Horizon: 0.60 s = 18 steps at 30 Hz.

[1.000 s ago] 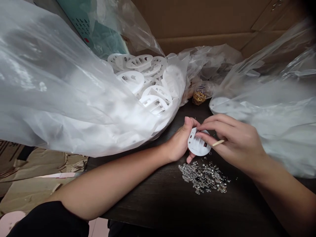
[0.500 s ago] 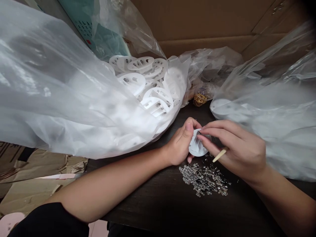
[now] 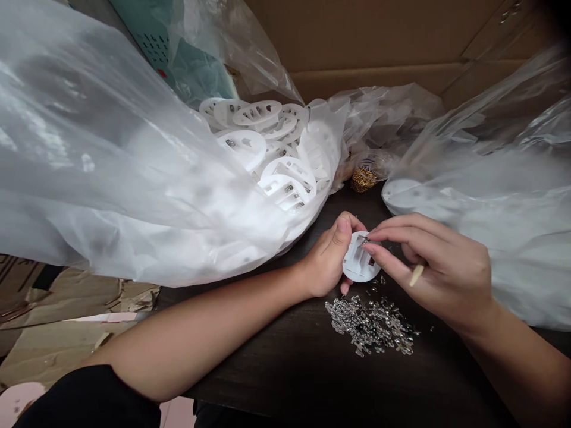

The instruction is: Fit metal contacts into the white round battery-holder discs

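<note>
My left hand point(image 3: 328, 260) grips a round white plastic disc point(image 3: 358, 260) between thumb and fingers, with rectangular slots showing on its face. My right hand point(image 3: 439, 264) sits just to the right, its fingertips at the disc's upper edge beside a small metal clip point(image 3: 364, 239). A thin wooden stick point(image 3: 416, 275) is tucked in my right hand, its tip pointing down. Just below the hands lies a loose pile of small silver metal clips point(image 3: 370, 326). Whether my right fingers pinch the clip is hard to tell.
Many similar white discs point(image 3: 238, 148) lie in a large clear plastic bag point(image 3: 111, 160) at left. Another bag point(image 3: 504, 238) lies at right. A small bag of gold-coloured parts point(image 3: 362, 179) stands on the dark table point(image 3: 267, 362), against a cardboard box wall point(image 3: 357, 41).
My right hand has shifted slightly right, and the wooden stick has swung from pointing left to pointing down. The disc has turned a little in my left hand, and the view has drifted slightly.
</note>
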Motion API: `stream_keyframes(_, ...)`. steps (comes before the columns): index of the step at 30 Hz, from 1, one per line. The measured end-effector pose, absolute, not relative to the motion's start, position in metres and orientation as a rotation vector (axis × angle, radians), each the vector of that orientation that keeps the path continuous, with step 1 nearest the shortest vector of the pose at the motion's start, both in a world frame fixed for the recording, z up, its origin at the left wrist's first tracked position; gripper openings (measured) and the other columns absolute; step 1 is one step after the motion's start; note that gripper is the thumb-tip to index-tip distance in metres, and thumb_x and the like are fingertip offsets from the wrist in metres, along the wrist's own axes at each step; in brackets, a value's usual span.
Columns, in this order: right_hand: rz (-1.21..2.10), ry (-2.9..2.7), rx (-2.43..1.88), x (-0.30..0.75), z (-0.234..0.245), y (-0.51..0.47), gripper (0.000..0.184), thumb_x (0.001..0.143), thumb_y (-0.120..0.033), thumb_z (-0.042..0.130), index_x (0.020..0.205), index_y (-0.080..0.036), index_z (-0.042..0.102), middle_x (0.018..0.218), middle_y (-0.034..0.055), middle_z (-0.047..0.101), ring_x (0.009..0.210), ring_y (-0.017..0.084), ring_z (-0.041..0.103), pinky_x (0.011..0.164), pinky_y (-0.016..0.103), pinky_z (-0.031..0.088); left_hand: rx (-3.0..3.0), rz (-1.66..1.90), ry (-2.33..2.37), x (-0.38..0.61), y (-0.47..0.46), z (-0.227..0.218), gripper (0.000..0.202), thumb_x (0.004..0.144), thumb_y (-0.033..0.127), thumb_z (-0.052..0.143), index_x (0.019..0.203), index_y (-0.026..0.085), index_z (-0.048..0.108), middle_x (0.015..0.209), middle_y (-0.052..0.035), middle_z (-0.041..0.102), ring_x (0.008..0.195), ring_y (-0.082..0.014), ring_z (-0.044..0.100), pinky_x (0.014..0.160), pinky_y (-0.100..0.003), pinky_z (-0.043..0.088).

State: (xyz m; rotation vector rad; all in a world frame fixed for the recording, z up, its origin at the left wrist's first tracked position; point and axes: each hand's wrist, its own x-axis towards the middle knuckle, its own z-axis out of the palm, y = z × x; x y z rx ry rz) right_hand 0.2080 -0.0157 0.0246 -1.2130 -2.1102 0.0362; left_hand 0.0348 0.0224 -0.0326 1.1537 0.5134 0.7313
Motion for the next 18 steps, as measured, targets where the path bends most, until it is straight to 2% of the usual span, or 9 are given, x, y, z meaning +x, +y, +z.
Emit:
stream_keyframes(10, -0.180, -2.181, -1.162, 0.211, 0.017, -0.015, 0.026, 0.085, -0.012, 0.076, 0.110, -0.019, 0.069, 0.107, 0.0058, 0.074, 0.087, 0.017, 0.071, 0.073, 0.029, 0.057, 1.144, 0.727, 0.514, 0.036, 0.023, -0.034, 0.062, 0.096, 0.077, 0.016, 0.103, 0.022, 0.044, 0.059, 0.0045, 0.054, 0.035, -0.0091, 0.047, 0.030, -0.017, 0.033)
stream_keyframes(18, -0.439, -2.240, -1.062, 0.213, 0.010, -0.013, 0.036, 0.080, -0.012, 0.082, 0.114, -0.015, 0.071, 0.107, 0.0060, 0.077, 0.078, 0.017, 0.073, 0.062, 0.031, 0.056, 1.155, 0.733, 0.510, 0.036, 0.024, -0.032, 0.061, 0.095, 0.078, 0.018, 0.101, 0.022, 0.044, 0.057, 0.0055, 0.052, 0.034, -0.0104, 0.047, 0.029, -0.018, 0.034)
